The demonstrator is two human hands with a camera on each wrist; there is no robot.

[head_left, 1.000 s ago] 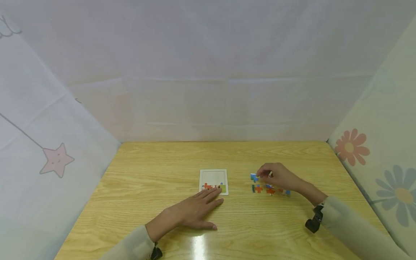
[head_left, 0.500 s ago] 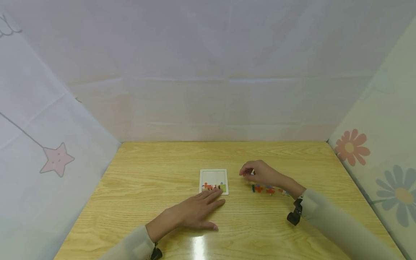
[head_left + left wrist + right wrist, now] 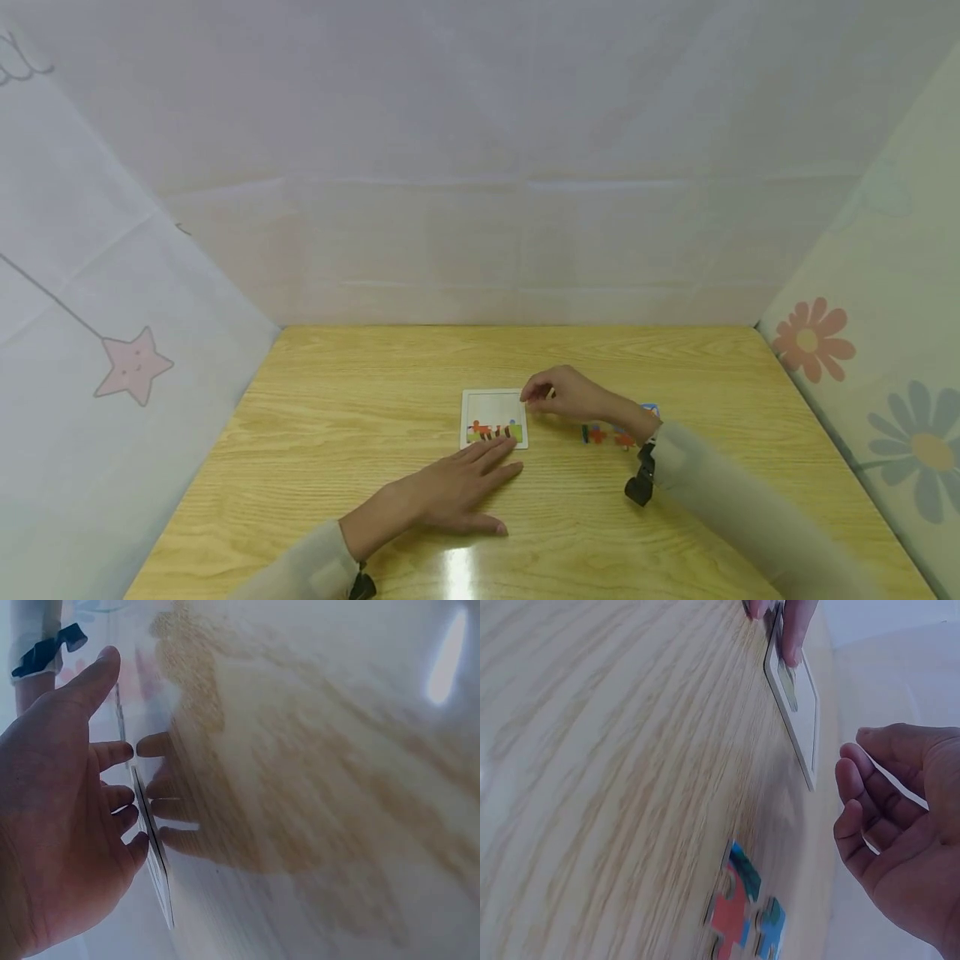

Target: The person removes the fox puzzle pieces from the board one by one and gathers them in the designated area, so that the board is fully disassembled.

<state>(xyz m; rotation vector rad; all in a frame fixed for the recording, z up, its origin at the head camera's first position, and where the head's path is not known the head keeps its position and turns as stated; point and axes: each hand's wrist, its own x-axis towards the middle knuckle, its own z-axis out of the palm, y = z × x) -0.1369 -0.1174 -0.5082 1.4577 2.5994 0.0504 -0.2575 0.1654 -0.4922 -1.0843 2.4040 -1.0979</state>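
Observation:
A white puzzle frame (image 3: 493, 407) lies on the table, with a green and orange strip of puzzle pieces (image 3: 483, 431) along its near side. My left hand (image 3: 457, 487) rests with straight fingers, its fingertips at the frame's near edge. Over the frame's right edge, my right hand (image 3: 562, 393) is raised off the table, thumb and fingertips brought together. In the right wrist view these fingertips (image 3: 849, 766) show no piece; whether one is hidden between them I cannot tell. Loose jigsaw pieces (image 3: 597, 434) lie beneath and beside the right forearm, partly covered.
The wooden table (image 3: 360, 367) ends at a pale cloth backdrop (image 3: 480, 250) behind and at both sides. A red-orange piece (image 3: 731, 907) and a blue-green piece (image 3: 771, 926) lie flat near the right hand in the right wrist view. Each wrist wears a black camera (image 3: 641, 483).
My right hand has moved left, from above the loose pieces to the right edge of the puzzle frame. The left hand has barely shifted.

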